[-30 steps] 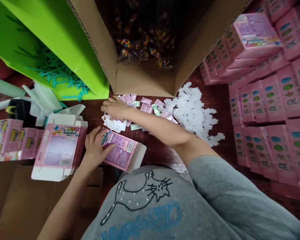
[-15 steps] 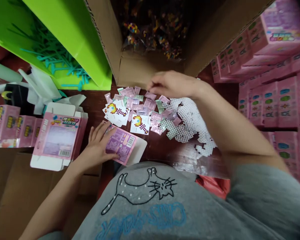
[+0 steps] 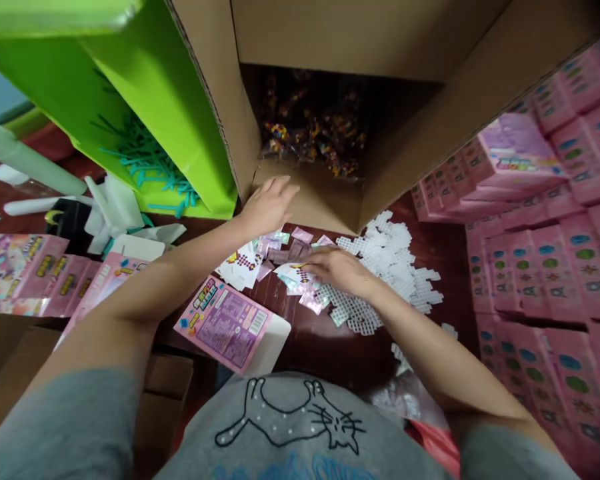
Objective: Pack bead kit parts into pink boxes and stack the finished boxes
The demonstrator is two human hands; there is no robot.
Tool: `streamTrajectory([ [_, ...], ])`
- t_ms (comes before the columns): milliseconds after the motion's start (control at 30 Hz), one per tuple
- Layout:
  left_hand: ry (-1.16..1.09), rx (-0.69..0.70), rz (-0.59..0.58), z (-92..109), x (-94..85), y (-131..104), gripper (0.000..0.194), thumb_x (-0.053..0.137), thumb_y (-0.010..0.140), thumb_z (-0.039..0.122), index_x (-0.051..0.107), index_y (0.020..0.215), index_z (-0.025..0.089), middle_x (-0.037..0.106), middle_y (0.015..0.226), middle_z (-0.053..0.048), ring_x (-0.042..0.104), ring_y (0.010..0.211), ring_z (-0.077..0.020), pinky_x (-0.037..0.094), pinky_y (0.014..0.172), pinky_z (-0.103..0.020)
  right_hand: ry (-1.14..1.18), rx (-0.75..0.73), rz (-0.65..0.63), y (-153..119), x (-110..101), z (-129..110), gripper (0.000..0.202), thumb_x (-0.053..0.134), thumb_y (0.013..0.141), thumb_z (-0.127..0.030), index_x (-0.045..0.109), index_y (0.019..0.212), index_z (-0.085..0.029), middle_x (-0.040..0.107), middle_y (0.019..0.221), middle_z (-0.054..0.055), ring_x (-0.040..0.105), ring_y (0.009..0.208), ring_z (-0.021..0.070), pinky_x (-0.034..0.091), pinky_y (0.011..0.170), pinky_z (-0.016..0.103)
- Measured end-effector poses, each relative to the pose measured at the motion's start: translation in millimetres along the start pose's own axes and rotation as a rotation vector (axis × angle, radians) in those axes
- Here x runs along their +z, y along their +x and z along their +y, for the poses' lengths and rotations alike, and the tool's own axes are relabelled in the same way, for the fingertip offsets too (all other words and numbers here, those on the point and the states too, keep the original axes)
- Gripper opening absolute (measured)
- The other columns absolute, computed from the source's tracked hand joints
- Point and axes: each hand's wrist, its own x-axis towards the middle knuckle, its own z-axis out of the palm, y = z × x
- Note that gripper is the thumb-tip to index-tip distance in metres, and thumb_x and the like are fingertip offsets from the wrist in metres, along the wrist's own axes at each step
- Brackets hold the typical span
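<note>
My left hand (image 3: pixel 270 205) reaches over the front edge of the cardboard box (image 3: pixel 325 200), fingers apart, with nothing in it. Inside that box lie bags of colourful beads (image 3: pixel 325 137). My right hand (image 3: pixel 337 267) is closed at the edge of a printed card (image 3: pixel 293 272), above small pink and green sachets (image 3: pixel 313 300). More printed cards (image 3: pixel 241 267) lie to the left. An open pink box (image 3: pixel 230 323) rests flat near my body, untouched. White grid pieces (image 3: pixel 385 260) are heaped beside and under my right forearm.
A green box (image 3: pixel 180 127) with teal sticks (image 3: pixel 153 160) stands at the left. Stacked pink boxes (image 3: pixel 540 267) fill the right side. Another open pink box (image 3: pixel 105 280) lies partly under my left forearm. A clear plastic bag (image 3: pixel 410 400) is near my body.
My left hand has let go of the pink box and moved up to the cardboard box. My right hand has come down onto the card. The view has shifted.
</note>
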Motion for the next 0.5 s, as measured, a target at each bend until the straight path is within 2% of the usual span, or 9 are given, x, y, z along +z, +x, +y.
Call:
streamTrajectory([
  [67,0.067,-0.043,0.043,-8,3.6,53,0.067,0.079,0.092,0.023,0.064,0.158,0.016,0.047,0.18,-0.021,0.031,0.171,-0.0503,0.03,0.136,-0.081,0.052,0.017,0.002,-10,-25,29,0.032,0.058,0.111,-0.036,0.087,0.125,-0.035,0.086,0.125,0.006,0.082,0.11,0.0284,0.067,0.102,0.052],
  [133,0.215,-0.095,0.079,-12,4.4,104,0.066,0.068,0.103,0.029,0.054,0.167,0.023,0.038,0.188,-0.012,0.018,0.177,-0.0442,0.02,0.139,-0.083,0.032,0.061,-0.117,-15,-36,49,0.037,0.054,0.111,-0.036,0.085,0.13,-0.031,0.087,0.123,0.008,0.083,0.103,0.0284,0.066,0.1,0.051],
  [200,0.383,-0.201,0.069,-17,4.0,147,0.065,0.056,0.109,0.029,0.046,0.174,0.028,0.032,0.191,-0.006,0.012,0.179,-0.0414,0.009,0.14,-0.083,0.038,0.072,-0.279,-16,-28,55,0.037,0.051,0.113,-0.035,0.083,0.129,-0.026,0.087,0.113,0.009,0.081,0.095,0.0265,0.065,0.096,0.048],
  [267,0.482,-0.352,-0.006,-25,6.3,178,0.066,0.052,0.11,0.027,0.045,0.176,0.027,0.031,0.191,-0.01,0.02,0.177,-0.0468,0.011,0.139,-0.082,0.103,0.022,-0.369,-17,-8,50,0.036,0.051,0.115,-0.035,0.082,0.129,-0.024,0.087,0.113,0.009,0.08,0.096,0.0253,0.065,0.097,0.046],
  [333,0.503,-0.447,-0.091,-35,14.1,193,0.068,0.054,0.108,0.026,0.046,0.176,0.021,0.038,0.186,-0.021,0.04,0.168,-0.0527,0.029,0.133,-0.079,0.199,-0.066,-0.378,-20,11,41,0.034,0.053,0.117,-0.035,0.081,0.133,-0.025,0.086,0.124,0.009,0.079,0.109,0.0261,0.063,0.104,0.048],
  [400,0.495,-0.442,-0.124,-45,25.0,193,0.07,0.054,0.108,0.026,0.044,0.177,0.018,0.05,0.175,-0.029,0.057,0.156,-0.0524,0.045,0.125,-0.071,0.281,-0.155,-0.359,-25,15,36,0.032,0.056,0.117,-0.037,0.082,0.131,-0.026,0.085,0.128,0.008,0.078,0.118,0.0265,0.062,0.11,0.048],
  [500,0.496,-0.355,-0.134,-51,34.2,170,0.065,0.048,0.11,0.025,0.046,0.174,0.014,0.069,0.153,-0.029,0.068,0.144,-0.0468,0.053,0.119,-0.064,0.291,-0.182,-0.218,-34,-15,48,0.033,0.058,0.117,-0.044,0.083,0.123,-0.024,0.081,0.135,0.01,0.075,0.127,0.0257,0.061,0.116,0.047],
])
